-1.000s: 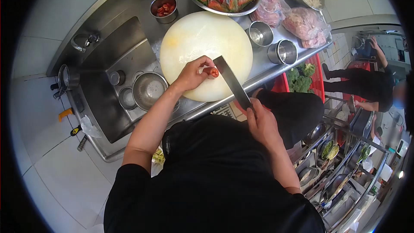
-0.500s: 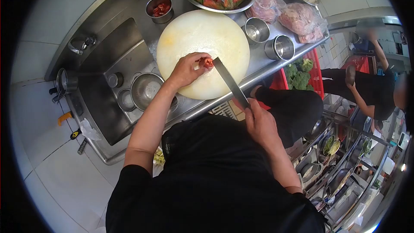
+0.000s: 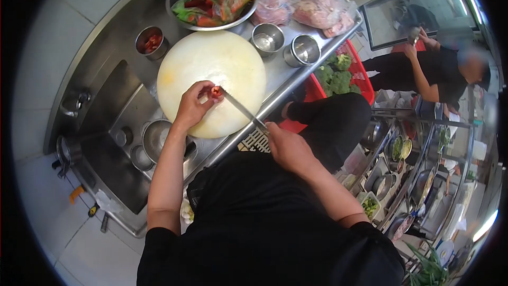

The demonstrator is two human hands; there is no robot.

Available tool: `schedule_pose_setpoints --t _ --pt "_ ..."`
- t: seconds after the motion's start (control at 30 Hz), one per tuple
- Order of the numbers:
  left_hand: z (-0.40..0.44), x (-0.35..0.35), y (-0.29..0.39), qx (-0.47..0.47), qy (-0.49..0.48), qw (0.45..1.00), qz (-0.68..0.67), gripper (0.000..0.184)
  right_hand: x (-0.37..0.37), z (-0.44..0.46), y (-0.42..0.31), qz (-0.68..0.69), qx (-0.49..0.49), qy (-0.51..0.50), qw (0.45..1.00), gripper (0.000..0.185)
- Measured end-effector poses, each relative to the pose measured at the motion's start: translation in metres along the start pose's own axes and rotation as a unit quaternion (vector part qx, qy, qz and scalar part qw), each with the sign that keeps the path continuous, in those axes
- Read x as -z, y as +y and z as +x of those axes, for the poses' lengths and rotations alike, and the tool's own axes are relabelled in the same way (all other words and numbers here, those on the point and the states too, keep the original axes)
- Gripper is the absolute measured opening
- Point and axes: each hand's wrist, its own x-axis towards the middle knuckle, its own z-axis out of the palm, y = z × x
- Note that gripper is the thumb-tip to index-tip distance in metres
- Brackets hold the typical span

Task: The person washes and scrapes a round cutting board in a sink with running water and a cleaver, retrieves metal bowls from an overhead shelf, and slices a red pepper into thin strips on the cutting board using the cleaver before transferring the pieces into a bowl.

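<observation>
The knife (image 3: 244, 109) points forward and left over the round white board (image 3: 233, 66), its long axis slanting from the right hand (image 3: 291, 149), whose fingers are clamped round its near end, to the pepper (image 3: 216, 91). The left hand (image 3: 194, 105) bends its fingers to pinch the pepper over the board, cut end towards the knife, red and open inside
</observation>
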Motion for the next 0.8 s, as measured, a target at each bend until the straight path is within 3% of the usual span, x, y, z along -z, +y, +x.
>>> schedule_pose_setpoints --t 0.07,0.3,0.37,0.63,0.8 --pt "-0.001 0.001 0.003 0.066 0.005 0.998 -0.023 0.037 -0.009 0.004 0.008 -0.02 -0.007 -0.006 1.0 0.027" --pt "-0.004 -0.003 0.009 0.023 0.0 0.998 0.059 0.047 -0.013 0.016 0.009 -0.05 -0.068 -0.126 0.988 0.029" --pt "-0.003 -0.007 0.025 0.001 0.008 0.989 0.148 0.051 -0.016 0.017 0.013 -0.049 -0.061 -0.12 0.99 0.029" --pt "0.005 -0.025 0.01 -0.012 0.088 0.983 0.158 0.042 -0.017 0.011 0.011 -0.021 -0.045 -0.052 0.997 0.025" --pt "0.008 -0.031 0.016 0.065 0.147 0.973 0.164 0.044 -0.021 0.02 0.01 -0.031 -0.065 -0.073 0.995 0.024"
